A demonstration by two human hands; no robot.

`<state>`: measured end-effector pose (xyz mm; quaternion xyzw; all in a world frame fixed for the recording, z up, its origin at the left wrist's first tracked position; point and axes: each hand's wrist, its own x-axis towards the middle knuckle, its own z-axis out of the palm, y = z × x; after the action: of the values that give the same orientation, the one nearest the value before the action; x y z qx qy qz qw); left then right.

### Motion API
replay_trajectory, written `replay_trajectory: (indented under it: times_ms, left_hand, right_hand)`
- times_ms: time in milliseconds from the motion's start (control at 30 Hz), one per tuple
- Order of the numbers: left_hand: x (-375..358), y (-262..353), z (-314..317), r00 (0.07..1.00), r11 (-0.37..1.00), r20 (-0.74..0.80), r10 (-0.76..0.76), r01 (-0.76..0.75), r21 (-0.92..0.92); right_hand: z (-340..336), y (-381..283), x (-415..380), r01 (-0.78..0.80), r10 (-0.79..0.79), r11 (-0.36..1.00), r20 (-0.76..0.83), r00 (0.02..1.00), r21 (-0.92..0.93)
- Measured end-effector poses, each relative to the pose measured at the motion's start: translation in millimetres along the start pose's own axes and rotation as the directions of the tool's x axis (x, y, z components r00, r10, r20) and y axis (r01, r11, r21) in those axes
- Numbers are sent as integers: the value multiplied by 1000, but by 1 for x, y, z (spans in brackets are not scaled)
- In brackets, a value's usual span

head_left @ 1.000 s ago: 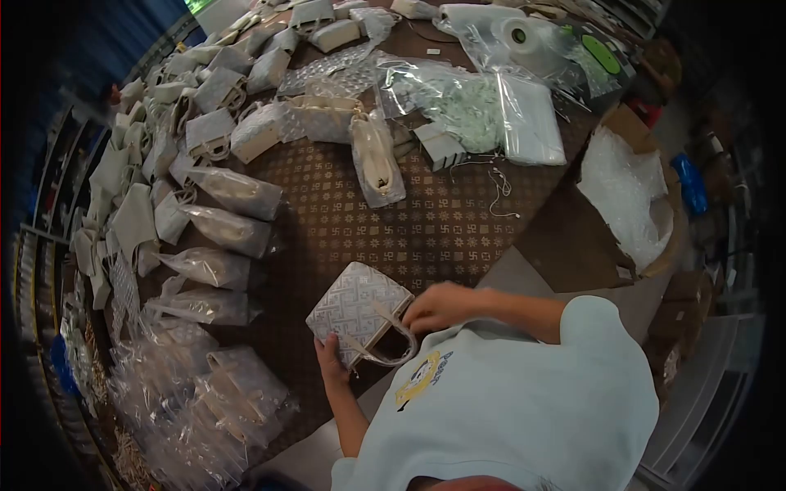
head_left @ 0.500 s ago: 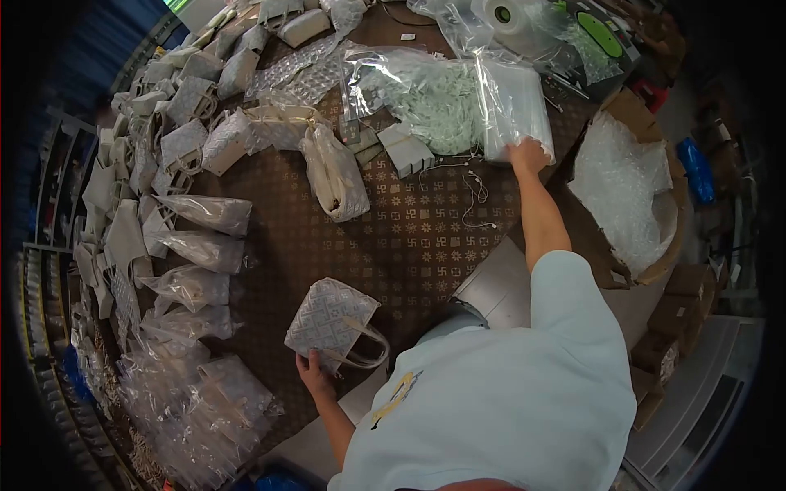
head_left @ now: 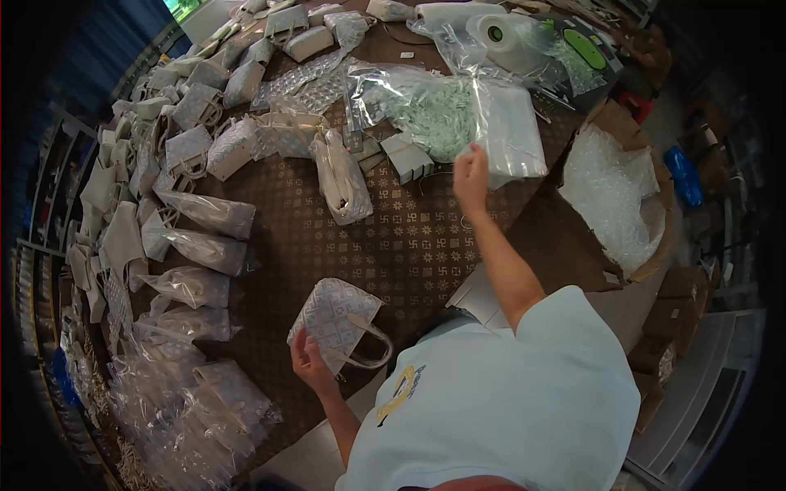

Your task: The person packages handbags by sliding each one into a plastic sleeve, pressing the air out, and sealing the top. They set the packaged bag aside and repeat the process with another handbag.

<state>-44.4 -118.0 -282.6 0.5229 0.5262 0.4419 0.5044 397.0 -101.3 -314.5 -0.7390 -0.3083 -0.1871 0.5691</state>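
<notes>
A pale patterned handbag (head_left: 332,315) with a looped handle lies tilted on the brown patterned table, close to my body. My left hand (head_left: 311,360) rests against its lower left edge, fingers slightly apart. Further forward, my right hand (head_left: 472,182) is raised with its fingers closed together, just left of a stack of clear plastic sleeves (head_left: 512,135). Whatever is between those fingers is too small to make out. White tags (head_left: 406,157) and a heap of small clear packets (head_left: 442,114) lie beside that hand.
Wrapped handbags (head_left: 209,258) line the left side, with a pile of bagged ones (head_left: 196,417) nearer me. Unwrapped bags (head_left: 196,106) crowd the far left. One wrapped bag (head_left: 342,184) lies mid-table. At right stands a carton (head_left: 663,209) of bubble wrap. Part of another person (head_left: 651,53) shows far right.
My right hand has moved left off the plastic sleeves. The fingers of my left hand have shifted up along the handbag's edge, and the handbag has barely moved.
</notes>
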Motion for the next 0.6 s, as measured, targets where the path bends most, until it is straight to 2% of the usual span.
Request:
replay_trajectory:
  times_ms: [33,67,100,133,167,200,233,267,300,333,367,400,433,500,533,567,600]
  left_hand:
    - [5,4,8,989,999,142,-46,47,-4]
    - [12,5,18,987,999,156,-39,41,-12]
    - [17,5,28,926,914,343,-156,267,-304]
    - [20,3,33,813,698,547,-199,510,-504]
    - [22,-6,35,797,693,572,-193,524,-496]
    - [25,-21,38,740,692,671,-45,508,-513]
    - [29,-32,43,659,683,745,108,495,-537]
    - [34,-39,48,585,334,789,187,717,-611]
    - [40,-32,48,568,325,799,197,731,-600]
    - [47,-23,44,631,431,760,154,649,-627]
    - [51,-15,39,698,534,707,117,555,-637]
    - [53,-14,32,698,367,652,296,547,-752]
    - [64,-18,23,697,361,650,302,547,-755]
    - [83,-25,6,490,348,606,626,520,-780]
    - [78,-28,1,495,340,599,629,518,-785]
    - [69,-29,-7,659,498,592,465,358,-790]
    - [58,-20,-13,804,659,513,300,214,-721]
  right_hand:
    - [-3,-41,-23,-288,240,919,195,951,270]
    - [-17,-90,-37,-73,4,974,302,953,217]
    - [-24,-123,-58,-58,-166,908,485,859,414]
    - [-39,-162,-74,-186,-359,764,648,672,617]
    - [-49,-195,-92,-215,-520,630,611,596,746]
    - [-65,-227,-103,-358,-580,528,634,512,771]
    - [-75,-244,-114,-412,-656,466,618,433,783]
    - [-78,-252,-129,-478,-653,409,615,441,777]
    - [-81,-256,-139,-545,-652,342,611,450,766]
    - [-82,-252,-143,-533,-648,357,615,450,767]
    - [-84,-245,-147,-645,-609,423,727,318,636]
    - [-86,-240,-150,-733,-561,478,810,169,484]
    - [-90,-239,-145,-728,-561,485,811,166,485]
    - [-97,-238,-131,-772,-478,632,815,-326,62]
    - [-94,-238,-133,-767,-475,639,814,-334,58]
    - [-90,-239,-139,-778,-331,627,913,-238,25]
    - [-84,-240,-145,-793,-172,609,976,-136,-3]
